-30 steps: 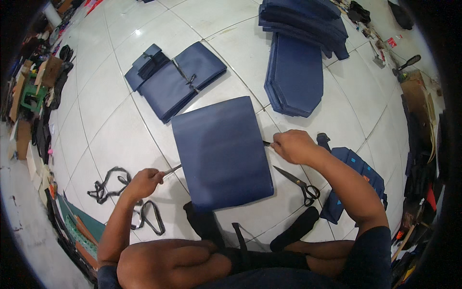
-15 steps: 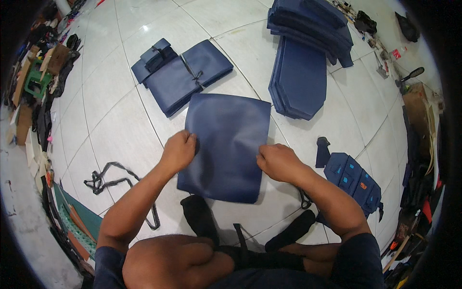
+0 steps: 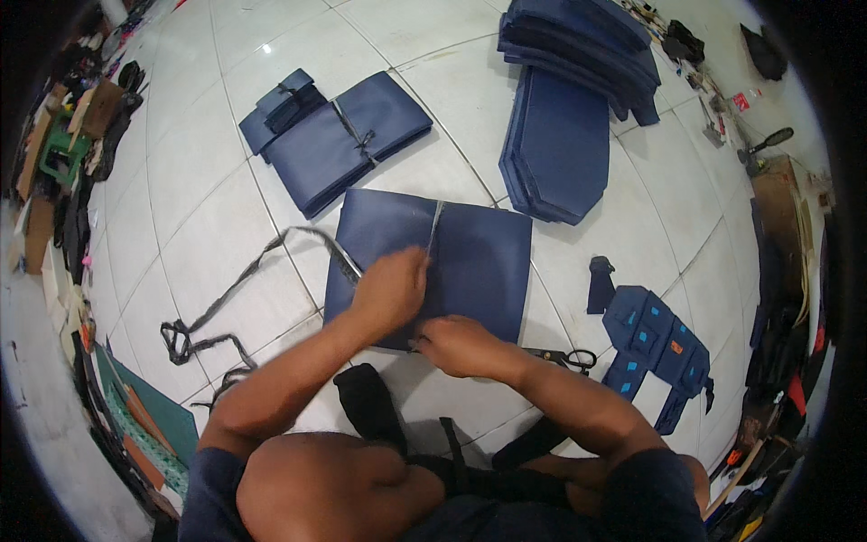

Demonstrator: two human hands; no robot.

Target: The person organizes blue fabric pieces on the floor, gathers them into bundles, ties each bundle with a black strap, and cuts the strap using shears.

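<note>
A stack of navy blue sheets (image 3: 492,262) lies on the floor before me, turned wider than deep. One thin dark strip (image 3: 436,226) runs over its middle from the far edge. My left hand (image 3: 393,289) is closed on this strip above the sheets, its fingertips partly hidden. From beside that hand the strip's loose length trails left to a tangle on the tiles. At the near edge, my right hand (image 3: 456,345) is closed in a pinch, with a bit of the strip showing at its fingertips. Black-handled scissors (image 3: 569,358) lie just right of the stack, blades partly covered.
Beyond lies a tied navy bundle (image 3: 307,167) with smaller folded pieces on top. Tall piles of navy panels (image 3: 560,144) stand far right. A navy pocketed piece (image 3: 655,334) with coloured tags rests at right. Clutter, including a green stool (image 3: 63,155), lines both walls.
The navy sheets went from being held up between both hands to lying on the floor, turned wider. The strip now crosses them, drawn from the left, and both hands moved to the middle.
</note>
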